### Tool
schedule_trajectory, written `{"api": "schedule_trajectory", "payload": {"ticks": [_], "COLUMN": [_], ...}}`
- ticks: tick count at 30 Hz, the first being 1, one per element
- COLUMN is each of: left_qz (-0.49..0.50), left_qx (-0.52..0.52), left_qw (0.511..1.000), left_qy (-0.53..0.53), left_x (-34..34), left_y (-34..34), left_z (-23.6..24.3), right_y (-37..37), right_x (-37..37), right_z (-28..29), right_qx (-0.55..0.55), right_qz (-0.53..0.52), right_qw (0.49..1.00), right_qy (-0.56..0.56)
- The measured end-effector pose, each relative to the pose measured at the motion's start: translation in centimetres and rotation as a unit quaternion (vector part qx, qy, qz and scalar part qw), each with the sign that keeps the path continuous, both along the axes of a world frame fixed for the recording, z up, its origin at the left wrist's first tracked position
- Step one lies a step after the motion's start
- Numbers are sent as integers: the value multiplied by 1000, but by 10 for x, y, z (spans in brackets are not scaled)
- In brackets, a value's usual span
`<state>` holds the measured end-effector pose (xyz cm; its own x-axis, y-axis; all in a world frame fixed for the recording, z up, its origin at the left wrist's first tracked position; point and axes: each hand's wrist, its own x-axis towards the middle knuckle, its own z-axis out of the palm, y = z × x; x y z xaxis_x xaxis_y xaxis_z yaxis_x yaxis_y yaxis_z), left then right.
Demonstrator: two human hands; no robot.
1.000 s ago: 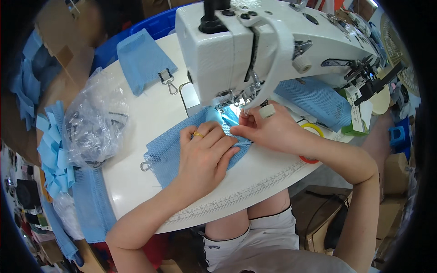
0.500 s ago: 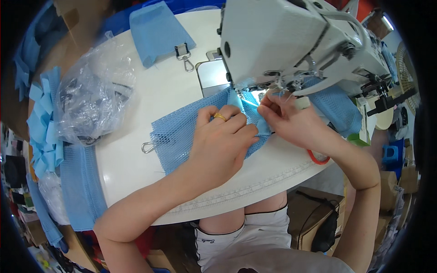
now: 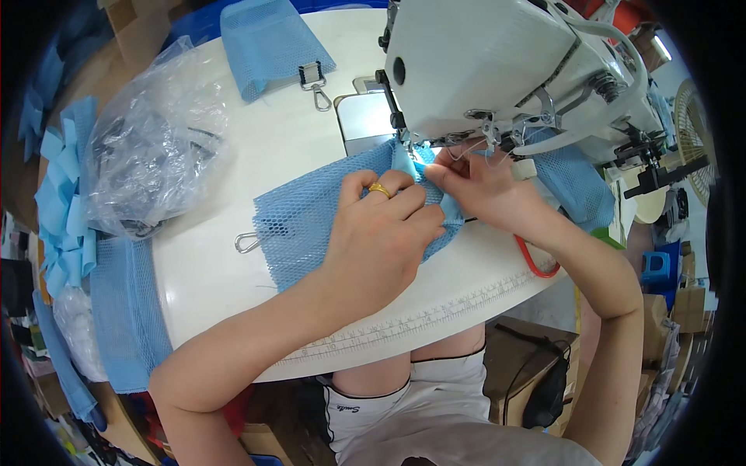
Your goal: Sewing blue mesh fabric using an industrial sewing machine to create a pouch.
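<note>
A piece of blue mesh fabric (image 3: 299, 213) lies on the white table, its far right edge under the needle area of the sewing machine (image 3: 482, 70). My left hand (image 3: 385, 233), with a gold ring, rests on the mesh, fingers curled and gripping its folds. My right hand (image 3: 486, 186) pinches the fabric's edge close beside the lit presser foot (image 3: 412, 151); its fingertips are partly hidden under the machine head. A light blue binding strip (image 3: 402, 161) runs along the fabric there. From beneath the mesh's left edge a metal snap hook (image 3: 247, 243) sticks out.
Another blue mesh piece with a snap hook (image 3: 319, 96) lies at the back. On the left are a clear plastic bag (image 3: 155, 147), light blue strips (image 3: 66, 210) and stacked mesh (image 3: 128, 311). Red-handled scissors (image 3: 536, 260) lie by my right forearm.
My right hand has shifted left along the fabric, closer to the presser foot. My left hand stays on the mesh. The whole view has shifted slightly.
</note>
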<state>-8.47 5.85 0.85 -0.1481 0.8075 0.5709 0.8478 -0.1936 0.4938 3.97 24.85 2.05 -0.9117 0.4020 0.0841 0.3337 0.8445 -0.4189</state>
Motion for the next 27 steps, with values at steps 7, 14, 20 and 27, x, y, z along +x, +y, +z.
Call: {"api": "schedule_trajectory", "payload": {"ticks": [7, 14, 20, 27], "left_qz": [-2, -5, -19, -37], "left_qx": [-6, -18, 2, -31], "left_qw": [1000, 1000, 1000, 999], "left_qy": [8, 19, 24, -3], "left_x": [-1, -1, -1, -1], "left_y": [1, 0, 1, -1], "left_z": [2, 5, 2, 4], "right_y": [-9, -18, -28, -25], "right_x": [-1, 2, -1, 7], "right_z": [0, 4, 20, 33], "right_qx": [84, 201, 300, 155], "right_qz": [-21, 45, 135, 141], "right_qw": [995, 973, 944, 978], "right_qy": [56, 104, 4, 5]}}
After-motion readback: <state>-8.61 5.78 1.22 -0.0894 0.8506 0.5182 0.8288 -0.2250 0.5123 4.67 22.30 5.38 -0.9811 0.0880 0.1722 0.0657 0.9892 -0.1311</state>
